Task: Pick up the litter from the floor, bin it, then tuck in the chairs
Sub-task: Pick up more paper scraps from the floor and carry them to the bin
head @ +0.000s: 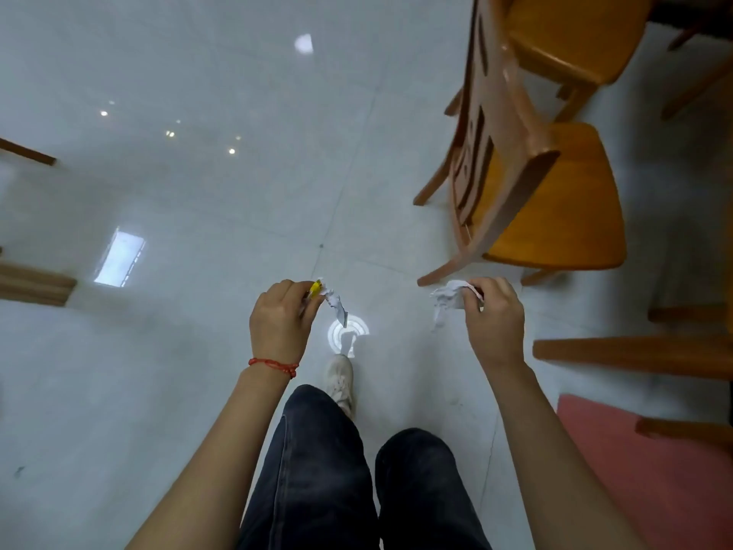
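Note:
My left hand [281, 319], with a red string at the wrist, pinches a crumpled white paper scrap [336, 305] together with a small yellow piece [315, 288]. My right hand [494, 317] grips another crumpled white paper wad [448, 297]. Both hands are held out in front of me above the floor. A wooden chair [535, 184] with an orange seat stands ahead on the right, its back toward me. A second chair [563, 37] stands just behind it. No bin is in view.
The floor [198, 192] is glossy pale tile with light reflections. More wooden furniture parts [634, 353] line the right edge, above a red mat [654, 482]. Wooden pieces [33, 281] show at the left edge. My dark trousers and a white shoe [340, 381] are below.

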The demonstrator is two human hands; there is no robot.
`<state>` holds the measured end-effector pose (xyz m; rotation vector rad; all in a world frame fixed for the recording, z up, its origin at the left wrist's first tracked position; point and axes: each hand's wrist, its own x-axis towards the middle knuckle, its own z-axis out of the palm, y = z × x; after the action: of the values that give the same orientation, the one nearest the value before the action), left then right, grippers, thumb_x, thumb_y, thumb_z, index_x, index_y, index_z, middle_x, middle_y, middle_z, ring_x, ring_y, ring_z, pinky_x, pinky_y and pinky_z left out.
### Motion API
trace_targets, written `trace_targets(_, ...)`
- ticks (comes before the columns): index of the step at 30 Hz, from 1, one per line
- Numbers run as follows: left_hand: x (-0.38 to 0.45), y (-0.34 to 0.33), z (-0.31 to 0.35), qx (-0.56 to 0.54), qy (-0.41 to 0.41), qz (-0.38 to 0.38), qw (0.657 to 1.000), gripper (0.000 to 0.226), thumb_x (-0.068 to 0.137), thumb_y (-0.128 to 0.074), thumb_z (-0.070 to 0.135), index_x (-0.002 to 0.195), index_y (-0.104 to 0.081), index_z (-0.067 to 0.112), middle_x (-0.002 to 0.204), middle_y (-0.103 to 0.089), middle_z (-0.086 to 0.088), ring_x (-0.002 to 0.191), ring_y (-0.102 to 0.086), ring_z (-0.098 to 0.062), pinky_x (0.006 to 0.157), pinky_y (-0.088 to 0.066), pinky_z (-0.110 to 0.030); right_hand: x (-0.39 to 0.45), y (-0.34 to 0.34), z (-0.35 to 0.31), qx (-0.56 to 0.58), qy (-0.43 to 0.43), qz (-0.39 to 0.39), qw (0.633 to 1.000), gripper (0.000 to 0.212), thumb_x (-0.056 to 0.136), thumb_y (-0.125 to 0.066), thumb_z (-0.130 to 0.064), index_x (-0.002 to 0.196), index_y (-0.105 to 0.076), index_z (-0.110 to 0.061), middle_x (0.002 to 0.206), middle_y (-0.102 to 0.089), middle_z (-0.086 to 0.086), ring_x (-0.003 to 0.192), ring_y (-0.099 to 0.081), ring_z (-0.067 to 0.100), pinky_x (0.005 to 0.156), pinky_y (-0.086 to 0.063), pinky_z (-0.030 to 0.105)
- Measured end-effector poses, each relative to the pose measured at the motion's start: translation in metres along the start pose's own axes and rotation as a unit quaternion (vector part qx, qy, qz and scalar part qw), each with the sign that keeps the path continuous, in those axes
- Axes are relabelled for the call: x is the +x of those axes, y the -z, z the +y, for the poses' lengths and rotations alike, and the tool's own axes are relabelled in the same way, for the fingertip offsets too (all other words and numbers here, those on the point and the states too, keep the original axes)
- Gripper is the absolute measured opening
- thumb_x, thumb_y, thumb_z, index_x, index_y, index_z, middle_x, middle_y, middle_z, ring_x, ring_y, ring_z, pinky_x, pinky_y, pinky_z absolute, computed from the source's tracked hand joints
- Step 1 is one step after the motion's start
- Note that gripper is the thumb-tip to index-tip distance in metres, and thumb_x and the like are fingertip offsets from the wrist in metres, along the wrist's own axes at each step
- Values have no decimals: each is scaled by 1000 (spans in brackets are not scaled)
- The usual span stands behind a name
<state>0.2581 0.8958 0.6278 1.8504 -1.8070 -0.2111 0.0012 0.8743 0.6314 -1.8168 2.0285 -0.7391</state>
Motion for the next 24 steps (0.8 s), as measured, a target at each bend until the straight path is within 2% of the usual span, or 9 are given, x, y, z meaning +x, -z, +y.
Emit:
trace_targets(4,31,25,-34,1,28,20,999,11,72,-77,7,73,-68,1,54,-56,-12,47,-52,-28,47,-40,-28,34,-22,-48,12,28,-10,999,9,86,-57,-2,90,-64,2,87,-63,19,79,-56,31,68,-36,24)
trace_targets(12,95,56,-78,14,65,48,997,10,75,-76,8,75,-69,0,55,-57,-14,49,-52,-28,47,-43,-32,102,-52,-126,38,79,-22,996,10,86,-57,-1,91,-63,3,87,-63,20,81,-56,32,68,-39,28)
trace_targets(15,121,57,-87,17,87,48,995,9,75,-75,7,76,-70,0,56,-57,-15,50,-53,-29,48,-44,-32,132,-61,-142,48,83,-36,995,11,87,-56,-3,93,-63,3,90,-63,19,84,-56,31,70,-40,29)
trace_targets(18,156,51,-95,26,100,49,993,9,74,-76,6,76,-70,0,56,-57,-15,50,-53,-29,48,-43,-33,170,-72,-151,53,92,-53,993,12,89,-54,-6,95,-63,0,92,-62,15,86,-55,26,70,-35,19)
trace_targets(22,215,43,-101,37,110,62,991,9,74,-77,6,75,-70,0,55,-57,-15,50,-54,-29,47,-44,-33,233,-88,-162,76,108,-57,990,12,87,-55,-2,94,-63,3,90,-63,19,83,-57,30,68,-40,26)
trace_targets(24,246,42,-102,39,119,62,990,9,74,-76,6,76,-70,0,56,-57,-16,50,-54,-30,46,-45,-34,267,-94,-168,79,112,-58,989,11,86,-55,-1,92,-63,4,89,-63,20,83,-57,31,68,-39,25)
